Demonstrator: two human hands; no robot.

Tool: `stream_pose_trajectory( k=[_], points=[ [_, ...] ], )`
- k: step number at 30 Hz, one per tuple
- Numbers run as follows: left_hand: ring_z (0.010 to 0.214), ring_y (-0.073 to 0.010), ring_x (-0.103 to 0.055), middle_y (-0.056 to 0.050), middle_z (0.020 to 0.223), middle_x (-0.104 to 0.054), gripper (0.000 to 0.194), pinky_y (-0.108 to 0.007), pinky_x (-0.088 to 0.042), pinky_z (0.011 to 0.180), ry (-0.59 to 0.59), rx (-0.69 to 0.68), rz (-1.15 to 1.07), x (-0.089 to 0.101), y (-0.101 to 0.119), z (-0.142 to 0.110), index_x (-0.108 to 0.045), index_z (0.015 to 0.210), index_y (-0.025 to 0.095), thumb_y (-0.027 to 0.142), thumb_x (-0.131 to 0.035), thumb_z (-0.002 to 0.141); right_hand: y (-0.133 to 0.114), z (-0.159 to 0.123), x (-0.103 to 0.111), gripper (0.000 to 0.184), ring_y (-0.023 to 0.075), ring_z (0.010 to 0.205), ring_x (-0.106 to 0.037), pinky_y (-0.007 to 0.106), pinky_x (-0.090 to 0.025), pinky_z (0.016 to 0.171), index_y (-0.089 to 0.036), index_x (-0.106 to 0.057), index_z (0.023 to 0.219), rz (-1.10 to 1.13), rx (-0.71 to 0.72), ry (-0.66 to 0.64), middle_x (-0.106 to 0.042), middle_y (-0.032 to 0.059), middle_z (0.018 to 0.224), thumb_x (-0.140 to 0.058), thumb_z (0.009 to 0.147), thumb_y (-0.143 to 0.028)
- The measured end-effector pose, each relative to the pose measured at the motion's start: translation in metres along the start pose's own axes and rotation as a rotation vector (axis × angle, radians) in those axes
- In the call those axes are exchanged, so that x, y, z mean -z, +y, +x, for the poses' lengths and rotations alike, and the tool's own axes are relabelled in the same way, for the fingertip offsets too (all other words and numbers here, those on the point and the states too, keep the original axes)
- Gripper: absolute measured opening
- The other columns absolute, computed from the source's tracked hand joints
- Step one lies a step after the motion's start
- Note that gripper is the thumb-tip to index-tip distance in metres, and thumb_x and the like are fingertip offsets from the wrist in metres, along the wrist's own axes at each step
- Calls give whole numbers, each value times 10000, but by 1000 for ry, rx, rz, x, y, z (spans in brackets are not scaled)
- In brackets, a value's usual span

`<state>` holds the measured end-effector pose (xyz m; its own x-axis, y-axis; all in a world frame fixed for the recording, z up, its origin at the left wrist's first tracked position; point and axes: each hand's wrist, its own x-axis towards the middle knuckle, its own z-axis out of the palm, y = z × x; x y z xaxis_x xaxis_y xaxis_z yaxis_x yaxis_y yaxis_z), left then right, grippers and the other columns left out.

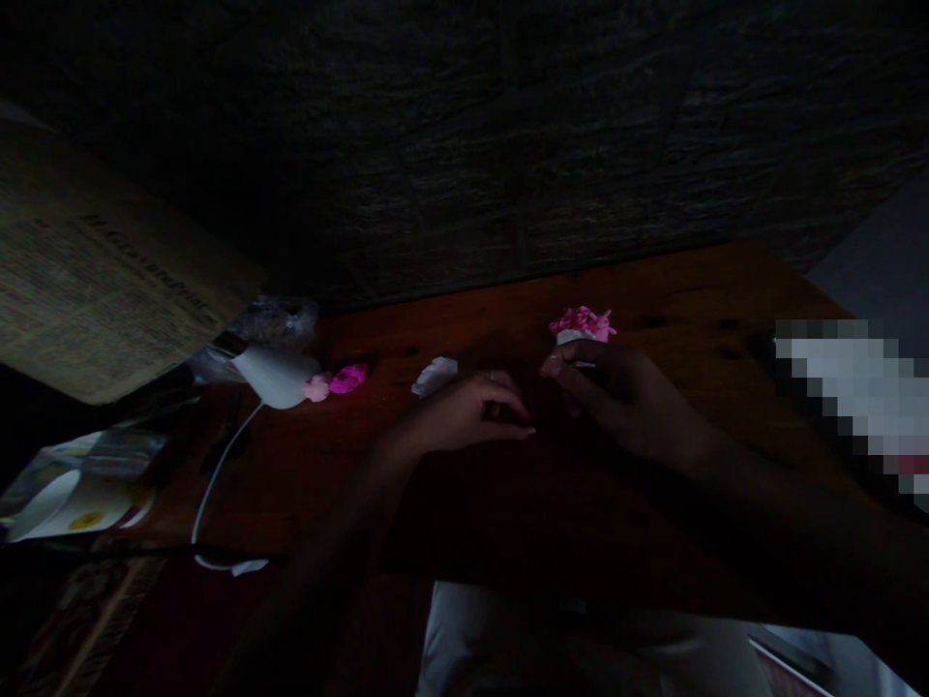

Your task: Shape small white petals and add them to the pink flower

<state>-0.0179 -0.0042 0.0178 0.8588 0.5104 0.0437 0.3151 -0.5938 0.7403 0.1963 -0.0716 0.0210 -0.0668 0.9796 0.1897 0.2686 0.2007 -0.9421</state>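
My left hand [475, 414] is over the wooden table, its curled fingertips meeting the thumb in a pinch. Whatever lies between them is too dark and small to make out. Close by on the right, my right hand [628, 392] has thumb and finger pressed together, and their contents cannot be made out either. Just behind the right hand sits a bunch of pink ruffled petals [583, 321] with a white part below it, partly hidden by the hand. A crumpled white piece [434, 375] lies behind my left wrist.
On the left, a white cone-shaped object [272, 376] trails a white cord [224, 465], with pale and bright pink pieces [348, 378] beside it. Clear plastic [280, 319], a printed paper cup [87, 503] and a newsprint-patterned item [116, 252] are further left. A stone wall [464, 145] backs the table [697, 290].
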Motion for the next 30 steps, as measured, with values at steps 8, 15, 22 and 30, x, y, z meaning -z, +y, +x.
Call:
stream_pose_trajectory(
  k=[8,15,22,30],
  points=[
    [899,-150,-699,-63,985,-769,120,-251,-514,793,73,47,-183,-2,7,3,-750,969,163,247,-701,901,-2,1,2,303,139,601,-596,273,-479,548,-205,-770,864,187,-160,207,-715,23,782,-809,766,-489],
    [766,-129,-685,-65,908,-782,260,-252,-522,712,353,104,-520,-6,11,8,-741,944,156,393,-763,839,1,4,8,305,193,761,-665,284,-493,577,-244,-769,958,316,-171,311,-750,51,871,-839,750,-456],
    [714,-116,-651,-65,941,-779,306,-243,-474,622,377,122,-639,-10,9,10,-756,978,175,374,-835,759,1,0,5,291,192,814,-665,281,-503,580,-281,-810,955,293,-133,242,-758,52,1025,-822,753,-490],
    [759,-130,-681,-71,954,-778,283,-260,-512,677,372,97,-652,-10,10,9,-759,951,162,364,-836,768,-5,-1,4,388,176,706,-647,299,-504,598,-256,-826,991,252,-169,200,-773,49,907,-854,708,-521]
  ],
)
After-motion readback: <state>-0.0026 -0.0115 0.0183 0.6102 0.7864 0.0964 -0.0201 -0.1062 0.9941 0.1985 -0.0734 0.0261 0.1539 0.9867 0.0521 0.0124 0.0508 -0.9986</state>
